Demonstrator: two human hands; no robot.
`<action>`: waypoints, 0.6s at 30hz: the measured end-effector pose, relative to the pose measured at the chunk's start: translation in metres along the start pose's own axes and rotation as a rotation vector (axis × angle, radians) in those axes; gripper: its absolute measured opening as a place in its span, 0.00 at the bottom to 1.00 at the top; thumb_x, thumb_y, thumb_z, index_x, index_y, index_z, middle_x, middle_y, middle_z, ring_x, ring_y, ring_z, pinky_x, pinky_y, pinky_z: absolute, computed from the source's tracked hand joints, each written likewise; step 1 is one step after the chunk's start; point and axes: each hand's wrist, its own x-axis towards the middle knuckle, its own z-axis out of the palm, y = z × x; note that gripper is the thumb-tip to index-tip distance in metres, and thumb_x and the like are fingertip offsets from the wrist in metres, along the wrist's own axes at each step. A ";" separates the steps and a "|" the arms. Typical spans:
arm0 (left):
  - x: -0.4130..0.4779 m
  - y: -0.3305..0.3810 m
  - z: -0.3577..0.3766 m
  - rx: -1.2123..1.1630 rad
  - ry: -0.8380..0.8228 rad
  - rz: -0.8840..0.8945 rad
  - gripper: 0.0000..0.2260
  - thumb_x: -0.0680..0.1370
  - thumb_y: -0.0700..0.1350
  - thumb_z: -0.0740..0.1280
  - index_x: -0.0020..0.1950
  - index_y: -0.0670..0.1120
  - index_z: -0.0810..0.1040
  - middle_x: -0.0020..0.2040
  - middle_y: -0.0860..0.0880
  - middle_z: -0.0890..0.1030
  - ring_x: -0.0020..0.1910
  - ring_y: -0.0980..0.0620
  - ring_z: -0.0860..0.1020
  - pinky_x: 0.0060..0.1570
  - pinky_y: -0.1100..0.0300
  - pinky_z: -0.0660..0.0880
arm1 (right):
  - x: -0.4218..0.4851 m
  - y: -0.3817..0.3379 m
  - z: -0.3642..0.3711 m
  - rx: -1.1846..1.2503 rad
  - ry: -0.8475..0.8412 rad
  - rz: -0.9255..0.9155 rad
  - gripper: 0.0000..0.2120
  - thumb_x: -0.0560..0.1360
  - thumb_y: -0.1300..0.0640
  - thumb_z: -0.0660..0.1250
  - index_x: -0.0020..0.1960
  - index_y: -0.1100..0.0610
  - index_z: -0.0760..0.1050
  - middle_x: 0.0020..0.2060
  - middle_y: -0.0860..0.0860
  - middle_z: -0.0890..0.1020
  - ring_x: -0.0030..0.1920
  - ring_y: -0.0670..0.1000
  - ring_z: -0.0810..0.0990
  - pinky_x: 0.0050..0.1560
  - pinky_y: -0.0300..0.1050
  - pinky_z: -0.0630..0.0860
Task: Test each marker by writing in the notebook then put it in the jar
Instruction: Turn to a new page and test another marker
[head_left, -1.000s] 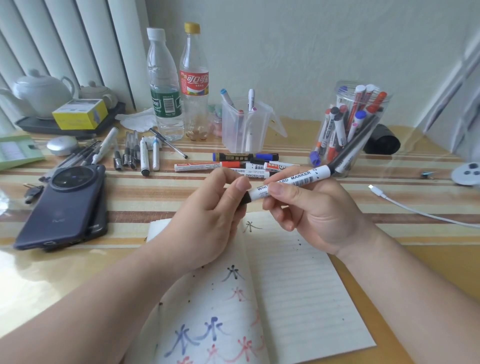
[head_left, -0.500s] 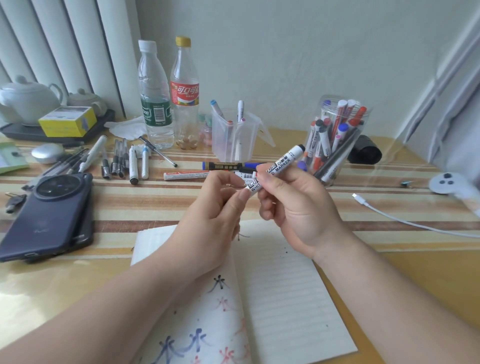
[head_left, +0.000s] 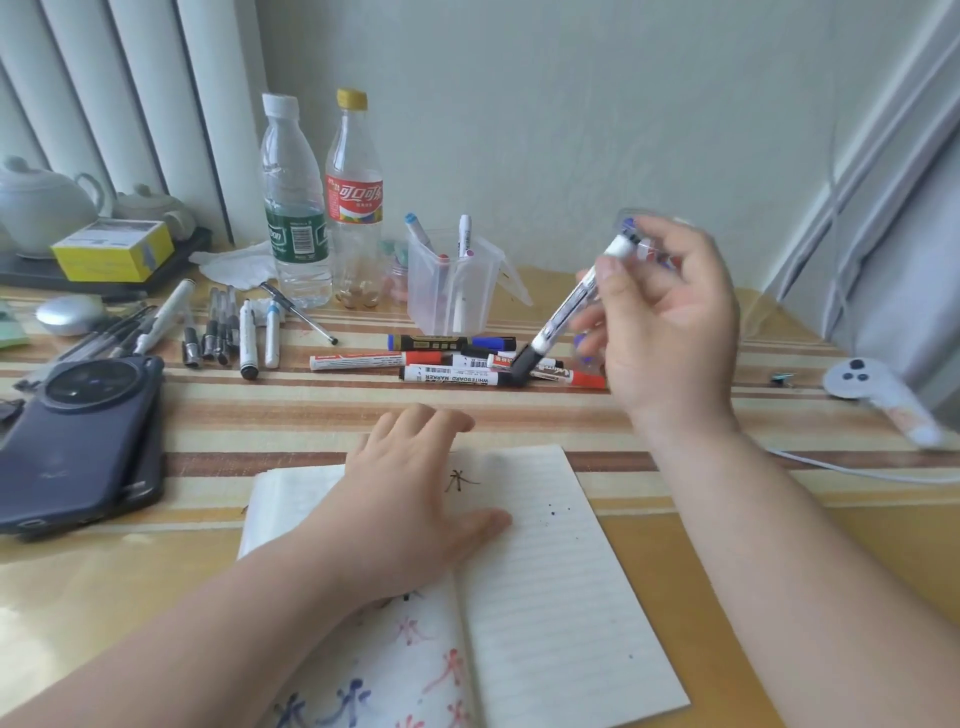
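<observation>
My right hand (head_left: 670, 322) is raised over the far right of the worktop (head_left: 260, 415), its fingers (head_left: 605, 270) pinched on the upper end of a white marker (head_left: 569, 306). The marker tilts with its black cap on, pointing down and to the left. Just behind that hand stands the clear jar (head_left: 626, 214). It is mostly hidden and blurred, so I cannot count what it holds, only that coloured caps show inside.

My left hand (head_left: 410, 499) lies flat on the open notebook (head_left: 545, 571), fingers straight and spread, holding nothing. It covers the fold at the top of the left page.

The left page carries scribbled test marks in black, blue and red, and the right page has one black mark (head_left: 460, 480) near its top. Going by the fitted cap and that fresh-looking black mark, I judge this marker is tested and only needs dropping into the jar.

What is left, counted:
- Five loose markers (head_left: 452, 375) lie in a cluster on the worktop between the notebook and a clear cup (head_left: 447, 306) (they overlap, so five is my best count).
- Three more marker tops stand in that cup. I cannot say whether they belong to the job.

Also here are two plastic bottles (head_left: 293, 208), a dark phone (head_left: 78, 431) at the left, and a row of pens (head_left: 218, 332) beside it.
</observation>
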 end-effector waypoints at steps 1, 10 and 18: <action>0.001 0.000 0.000 0.040 -0.012 -0.006 0.37 0.68 0.72 0.66 0.73 0.61 0.60 0.66 0.61 0.65 0.69 0.56 0.61 0.71 0.54 0.61 | 0.009 -0.003 -0.002 -0.060 0.020 -0.090 0.11 0.80 0.66 0.67 0.59 0.56 0.72 0.41 0.58 0.83 0.29 0.52 0.82 0.26 0.43 0.76; 0.001 0.001 0.001 0.081 -0.013 -0.008 0.40 0.66 0.74 0.67 0.74 0.62 0.60 0.67 0.62 0.63 0.70 0.57 0.59 0.71 0.55 0.57 | 0.098 -0.002 -0.028 -0.387 0.234 -0.511 0.15 0.79 0.61 0.64 0.55 0.40 0.73 0.44 0.40 0.80 0.38 0.50 0.85 0.40 0.54 0.82; 0.002 0.000 0.001 0.057 -0.005 -0.007 0.41 0.65 0.74 0.68 0.74 0.62 0.59 0.66 0.62 0.65 0.70 0.57 0.61 0.72 0.54 0.58 | 0.110 0.031 -0.041 -0.883 0.107 -0.184 0.14 0.77 0.53 0.65 0.59 0.55 0.82 0.57 0.53 0.81 0.55 0.51 0.80 0.53 0.28 0.68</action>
